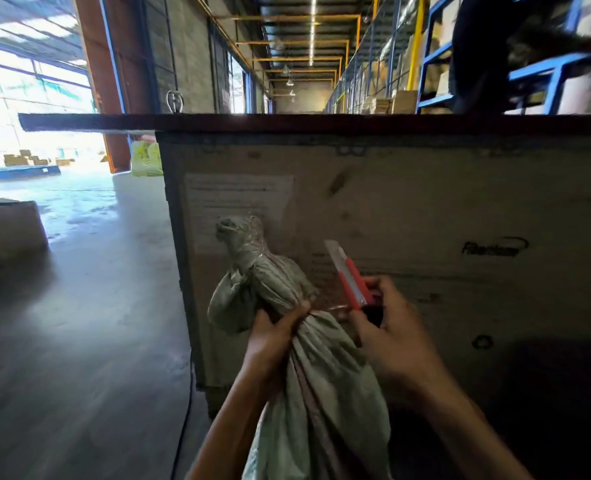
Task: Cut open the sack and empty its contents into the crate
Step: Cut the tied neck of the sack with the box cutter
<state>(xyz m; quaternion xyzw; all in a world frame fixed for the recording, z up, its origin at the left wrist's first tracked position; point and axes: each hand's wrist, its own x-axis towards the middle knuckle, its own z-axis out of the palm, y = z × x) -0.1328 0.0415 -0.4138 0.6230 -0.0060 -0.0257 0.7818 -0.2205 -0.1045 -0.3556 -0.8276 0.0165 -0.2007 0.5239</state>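
Low in the frame, the left hand (pixel 276 332) grips the woven sack (pixel 325 393) at its tied neck; the right hand (pixel 389 332) clasps a red utility knife (pixel 351 277) before the wooden crate (pixel 425 209).

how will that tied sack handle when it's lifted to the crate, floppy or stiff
Probably floppy: the sack creases into folds where the left hand grips its neck. Its fill likely hangs low, since the cloth pulls into straight lines below the grip. The bunched neck seems a secure hold, so slipping looks unlikely.
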